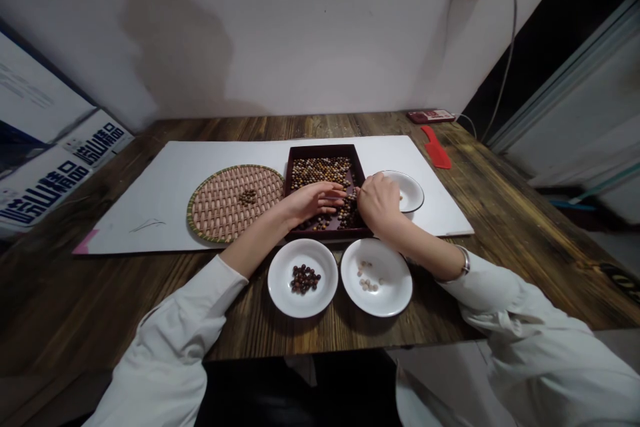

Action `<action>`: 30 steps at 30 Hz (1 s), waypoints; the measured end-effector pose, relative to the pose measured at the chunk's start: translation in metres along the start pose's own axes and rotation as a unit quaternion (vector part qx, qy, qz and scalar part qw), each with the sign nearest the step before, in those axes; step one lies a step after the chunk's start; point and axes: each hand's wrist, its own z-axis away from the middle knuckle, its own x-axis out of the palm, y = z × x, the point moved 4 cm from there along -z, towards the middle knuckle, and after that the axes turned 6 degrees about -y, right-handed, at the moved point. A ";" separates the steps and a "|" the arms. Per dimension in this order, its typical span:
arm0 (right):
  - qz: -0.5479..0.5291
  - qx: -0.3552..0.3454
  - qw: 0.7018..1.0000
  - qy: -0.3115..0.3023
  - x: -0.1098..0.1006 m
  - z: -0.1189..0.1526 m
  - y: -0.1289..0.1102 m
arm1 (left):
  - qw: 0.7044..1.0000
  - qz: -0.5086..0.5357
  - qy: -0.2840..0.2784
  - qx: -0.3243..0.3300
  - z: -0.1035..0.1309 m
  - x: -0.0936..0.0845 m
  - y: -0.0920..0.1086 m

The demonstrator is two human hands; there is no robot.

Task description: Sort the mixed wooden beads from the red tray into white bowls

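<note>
A dark red tray [330, 235] holds many small round beads [320, 170] in brown, yellow and pale tones. Over its front left part is my left hand [316, 201], fingers apart and stretched to the right, with nothing visible in it. My right hand [379, 200] is curled at the tray's right edge, its fingertips hidden behind the hand. A white bowl [280, 300] with dark brown beads [305, 279] stands in front of the tray. Beside it, a second white bowl [385, 310] contains several pale beads [369, 285]. Partly behind my right hand sits a third white bowl [414, 193].
A round woven mat [220, 193] with a few brown beads [247, 197] lies left of the tray on a white board [150, 193]. On the wooden table [480, 180] are a red comb-like object [437, 149] and a dark red device [431, 116]. Printed boxes [65, 167] stand far left.
</note>
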 end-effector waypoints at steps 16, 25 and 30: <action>-0.070 -0.017 0.994 -0.086 0.001 -0.008 0.000 | 1.000 -0.014 -0.027 0.007 -0.002 -0.003 -0.003; -0.053 -0.024 0.996 -0.069 0.003 -0.007 -0.002 | 1.000 -0.010 -0.023 -0.006 -0.001 -0.001 -0.001; -0.052 -0.022 0.996 -0.069 0.001 -0.006 -0.002 | 0.999 -0.007 -0.031 -0.004 -0.002 0.000 -0.001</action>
